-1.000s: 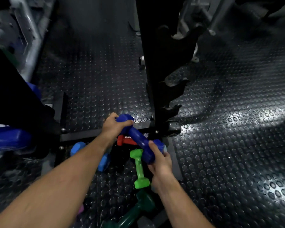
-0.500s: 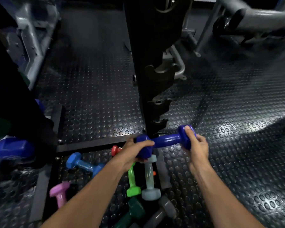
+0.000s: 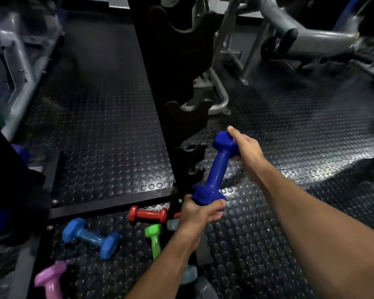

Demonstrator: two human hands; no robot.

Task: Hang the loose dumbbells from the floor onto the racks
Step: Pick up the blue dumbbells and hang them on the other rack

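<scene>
You're over a dark gym floor (image 3: 99,130) of black rubber studded with raised dots.
Beyond your fingers (image 3: 232,130), grey steel machine frames (image 3: 307,37) stand at the far right, with a curved grey tube foot (image 3: 219,98) on the floor. Another grey frame (image 3: 20,52) stands far left. Light glares off the studs right of your fingers.

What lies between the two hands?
In the head view, only the dark blue dumbbell: left hand grips its lower head, right hand its upper.
</scene>
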